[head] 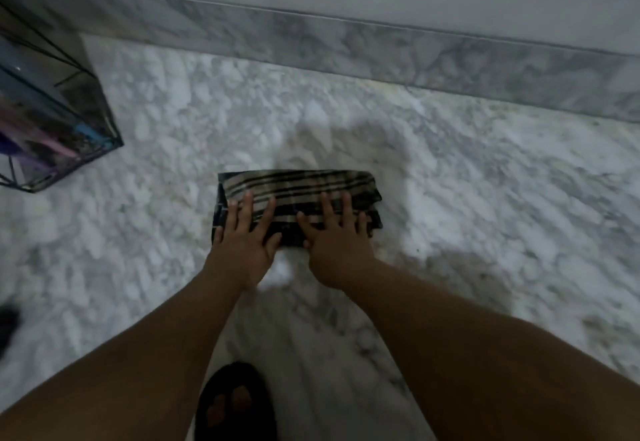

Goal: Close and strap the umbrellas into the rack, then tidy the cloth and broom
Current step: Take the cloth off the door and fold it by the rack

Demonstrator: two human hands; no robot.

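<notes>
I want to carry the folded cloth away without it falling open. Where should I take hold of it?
Probably by its two short ends, one hand from each side. The cloth lies flat on the floor, a wide layered rectangle; the left hand and right hand press on it, already near those ends. Pinch all layers together.

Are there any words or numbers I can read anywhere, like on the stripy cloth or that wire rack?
None: no word, number or label shows anywhere in this view.
Striped cloth: only stripes, under the left hand and right hand.
Wire rack: blurred colours inside, nothing readable.
Marble floor and black sandal: no writing.
</notes>
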